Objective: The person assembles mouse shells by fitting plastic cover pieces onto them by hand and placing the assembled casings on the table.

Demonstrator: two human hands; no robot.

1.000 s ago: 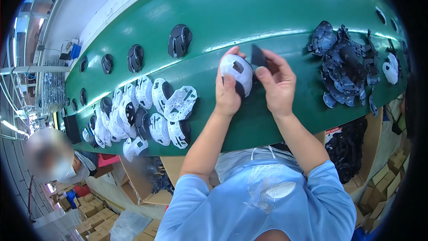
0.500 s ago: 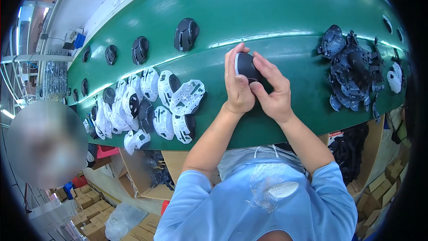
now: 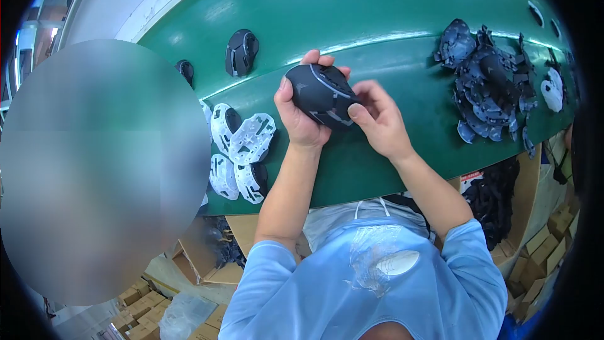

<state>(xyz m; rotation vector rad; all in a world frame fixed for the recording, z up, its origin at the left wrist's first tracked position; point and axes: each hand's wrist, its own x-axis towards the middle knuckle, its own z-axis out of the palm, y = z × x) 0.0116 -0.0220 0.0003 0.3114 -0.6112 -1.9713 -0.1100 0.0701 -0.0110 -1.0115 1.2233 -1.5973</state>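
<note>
I see the left hand (image 3: 301, 112) clamped around a black mouse shell (image 3: 319, 93), up over the green desk (image 3: 352, 173). Its thumb is on one side and its fingertips curl over the far side, I think so the smooth, round shell can't slip. The shell sits between the two hands, where both can get to it. The right hand (image 3: 382, 121) has its thumb on the shell's right end, but its fingers are blurry, so I can't tell if they pinch it or only touch it

To my left, white plastic shells (image 3: 251, 140) lie close together, some overlapping, maybe to save room. Farther back, a second mouse shell (image 3: 241, 54) stands apart, perhaps so nothing rubs its top. On the right, black plastic parts (image 3: 489, 85) sit in a messy heap, maybe because their bent shapes don't stack well
</note>
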